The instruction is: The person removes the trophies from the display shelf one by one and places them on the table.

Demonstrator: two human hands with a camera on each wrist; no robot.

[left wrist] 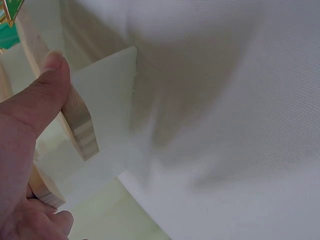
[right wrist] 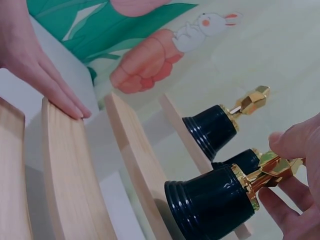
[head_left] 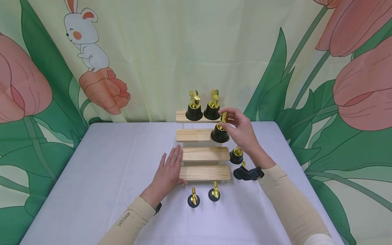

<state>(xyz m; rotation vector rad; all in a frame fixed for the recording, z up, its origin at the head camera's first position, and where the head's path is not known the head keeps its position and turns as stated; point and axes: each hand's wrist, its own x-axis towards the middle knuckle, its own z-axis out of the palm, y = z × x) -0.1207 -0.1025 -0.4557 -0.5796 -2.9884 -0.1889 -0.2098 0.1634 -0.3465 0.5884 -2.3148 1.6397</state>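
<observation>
A wooden tiered stand (head_left: pixel 206 153) has several boards, one above another. My right hand (head_left: pixel 240 128) pinches the gold star top of a small trophy (head_left: pixel 219 135), whose black base is at the right end of the second board from the top. In the right wrist view that trophy (right wrist: pixel 210 205) is upright relative to the board, its base at or on the wood. My left hand (head_left: pixel 166 172) rests along the stand's left side, fingers straight. The left wrist view shows its thumb (left wrist: pixel 52 70) against a board's end (left wrist: pixel 82 130). On the top board two trophies (head_left: pixel 194 111) stand side by side.
Two trophies (head_left: pixel 193 200) stand on the white tablecloth (head_left: pixel 101 190) in front of the stand. Another trophy (head_left: pixel 236 156) is at its right, with a gold tip showing behind the black wrist strap (head_left: pixel 249 173). A printed curtain (head_left: pixel 153 61) hangs behind the table.
</observation>
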